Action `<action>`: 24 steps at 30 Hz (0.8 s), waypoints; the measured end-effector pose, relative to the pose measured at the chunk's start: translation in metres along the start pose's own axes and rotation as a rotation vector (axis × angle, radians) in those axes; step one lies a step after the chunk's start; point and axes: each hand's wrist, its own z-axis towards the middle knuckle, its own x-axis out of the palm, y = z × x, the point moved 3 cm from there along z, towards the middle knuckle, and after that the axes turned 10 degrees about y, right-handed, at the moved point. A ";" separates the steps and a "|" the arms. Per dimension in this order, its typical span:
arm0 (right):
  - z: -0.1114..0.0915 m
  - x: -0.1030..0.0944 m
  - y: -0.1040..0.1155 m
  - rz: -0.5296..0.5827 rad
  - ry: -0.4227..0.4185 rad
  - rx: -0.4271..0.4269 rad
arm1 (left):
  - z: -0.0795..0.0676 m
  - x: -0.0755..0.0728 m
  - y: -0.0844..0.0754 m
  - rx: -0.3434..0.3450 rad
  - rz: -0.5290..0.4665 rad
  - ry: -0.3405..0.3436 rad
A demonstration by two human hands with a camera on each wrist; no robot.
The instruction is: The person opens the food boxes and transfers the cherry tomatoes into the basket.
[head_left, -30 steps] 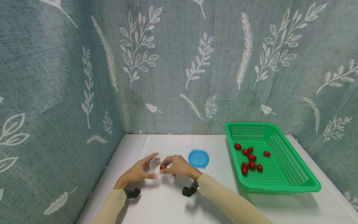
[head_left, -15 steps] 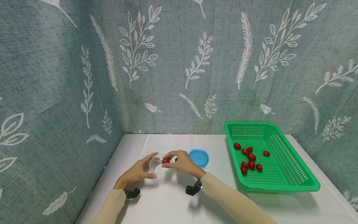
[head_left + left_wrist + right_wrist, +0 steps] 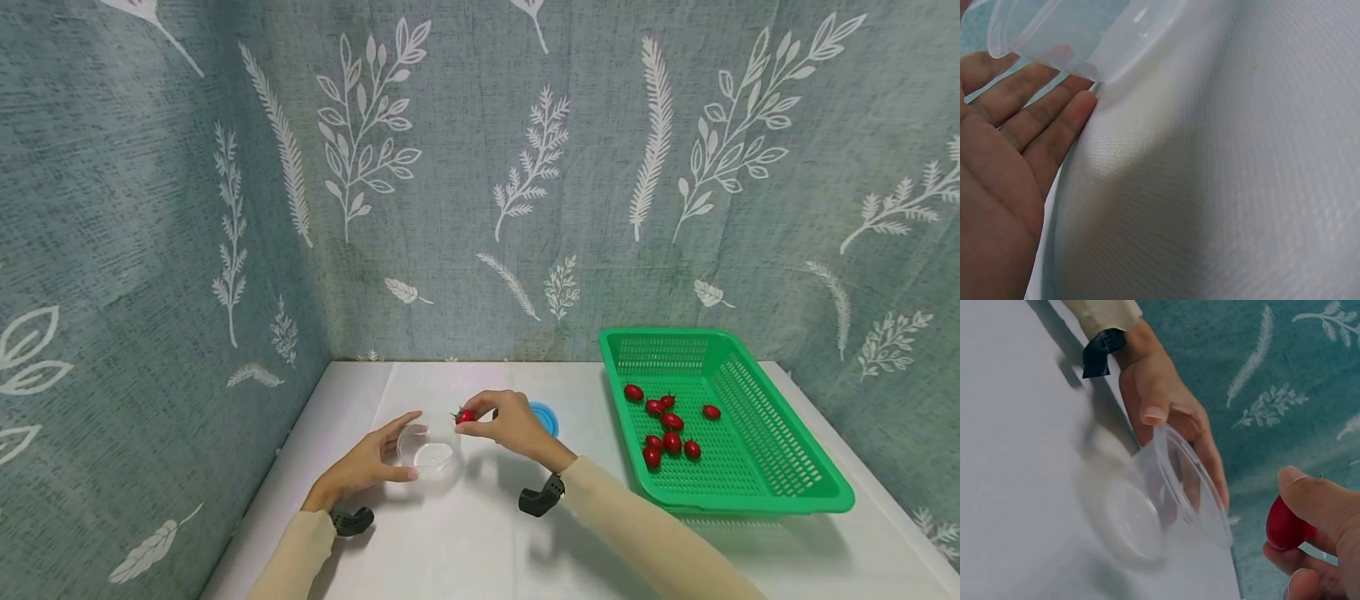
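Observation:
My left hand (image 3: 362, 464) grips a clear round plastic container (image 3: 433, 457) on the white table, thumb on the near side of its rim and fingers around the far side. In the left wrist view the fingers lie along the container's wall (image 3: 1094, 37). To the right and a little above the rim, my right hand (image 3: 516, 427) pinches a red cherry tomato (image 3: 467, 417) between thumb and fingers, its green stem end pointing left. The right wrist view shows the tomato (image 3: 1286, 526) apart from the container (image 3: 1138, 515).
A blue plastic lid (image 3: 546, 414) lies on the table (image 3: 450, 542) behind my right hand, partly hidden by it. Over on the right stands a green perforated basket (image 3: 757, 502) with several red tomatoes (image 3: 672, 443) toward its left side. Patterned cloth (image 3: 450, 167) hangs behind and at the sides.
My right hand has lifted the cherry tomato up and to the right, from within the container's rim to outside it. It now covers part of the lid. The left hand stays at the container.

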 end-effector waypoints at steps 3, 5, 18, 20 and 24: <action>-0.003 -0.006 0.003 -0.045 -0.004 -0.025 | -0.001 0.001 0.000 0.006 -0.006 0.007; -0.005 -0.010 0.005 -0.069 -0.007 -0.039 | -0.001 0.001 -0.001 0.014 -0.008 0.011; -0.020 -0.032 -0.005 -0.114 -0.058 0.041 | -0.002 0.001 0.000 0.009 -0.024 0.013; -0.023 -0.037 -0.006 -0.117 -0.073 0.045 | -0.002 0.002 0.000 0.013 -0.026 0.015; -0.028 -0.048 -0.008 -0.133 -0.094 0.057 | -0.002 0.001 0.000 0.019 -0.036 0.011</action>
